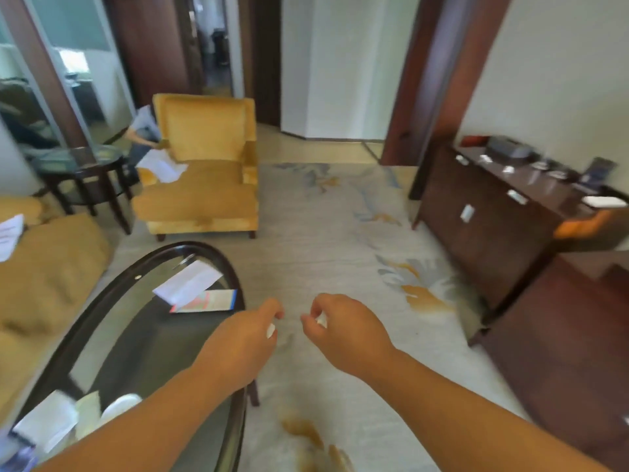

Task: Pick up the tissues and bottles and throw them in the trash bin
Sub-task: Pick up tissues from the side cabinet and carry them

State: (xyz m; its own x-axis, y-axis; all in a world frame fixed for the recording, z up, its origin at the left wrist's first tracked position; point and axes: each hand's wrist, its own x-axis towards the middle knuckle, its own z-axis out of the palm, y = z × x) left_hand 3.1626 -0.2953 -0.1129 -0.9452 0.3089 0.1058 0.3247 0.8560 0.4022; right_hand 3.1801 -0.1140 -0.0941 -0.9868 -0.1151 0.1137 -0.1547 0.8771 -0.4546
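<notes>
My left hand and my right hand are stretched out side by side over the carpet, just right of the oval glass table. Each hand is curled around a small white scrap that looks like tissue: one tissue piece peeks out under my left fingers, another tissue piece shows inside my right fist. More white tissue or paper lies on the table's near end. No bottle and no trash bin can be made out.
A folded white sheet and a colourful leaflet lie on the glass table. A yellow armchair with papers stands ahead, a person half hidden behind it. A yellow sofa is at left, a dark sideboard at right.
</notes>
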